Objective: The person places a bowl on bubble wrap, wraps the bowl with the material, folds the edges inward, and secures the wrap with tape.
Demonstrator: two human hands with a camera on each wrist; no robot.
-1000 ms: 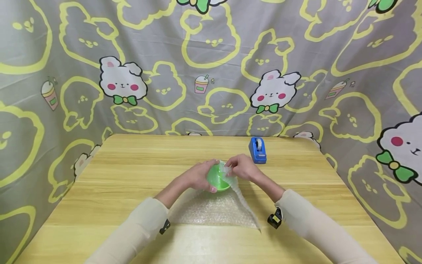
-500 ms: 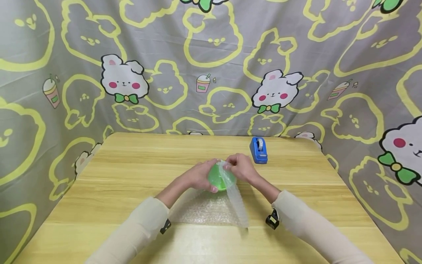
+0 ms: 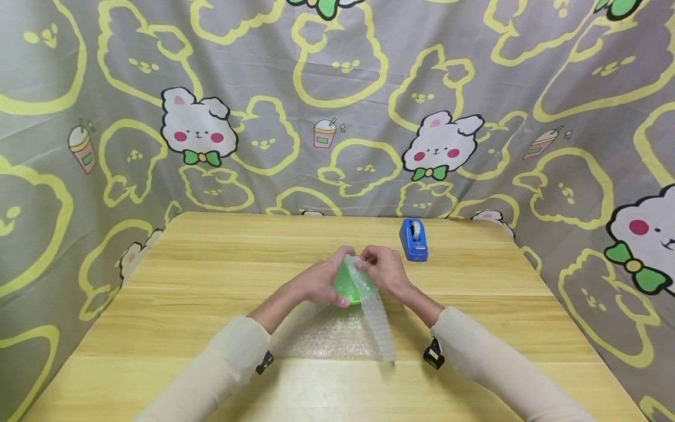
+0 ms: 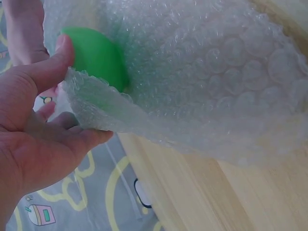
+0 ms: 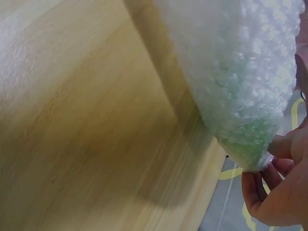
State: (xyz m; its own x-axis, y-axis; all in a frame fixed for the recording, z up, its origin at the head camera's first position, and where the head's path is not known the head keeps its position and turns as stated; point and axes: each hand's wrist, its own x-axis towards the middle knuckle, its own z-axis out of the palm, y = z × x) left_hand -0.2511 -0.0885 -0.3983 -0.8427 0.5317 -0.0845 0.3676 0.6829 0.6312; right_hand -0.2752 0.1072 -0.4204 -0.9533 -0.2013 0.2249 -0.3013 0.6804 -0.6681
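A green bowl (image 3: 346, 286) stands tipped on its side, partly covered by a sheet of bubble wrap (image 3: 333, 340). My left hand (image 3: 320, 282) grips it from the left; in the left wrist view the thumb presses on the green plastic (image 4: 98, 55) while the fingers hold the wrap from outside. With thumb and fingertips, my right hand (image 3: 386, 269) pinches the wrap at the bowl's upper right. A folded strip of the sheet runs from there down toward me. In the right wrist view, bubble wrap (image 5: 240, 72) covers the bowl, whose green shows through.
A blue tape dispenser (image 3: 413, 240) with a roll of clear tape stands behind the right hand. The wooden table (image 3: 211, 246) ends at a grey patterned curtain (image 3: 353, 129) at the back and sides. Each wrist carries a small black camera (image 3: 434, 353).
The right hand has drawn the right side of the bubble wrap over the bowl, and the loose corner has swung left. The left hand has kept its hold.
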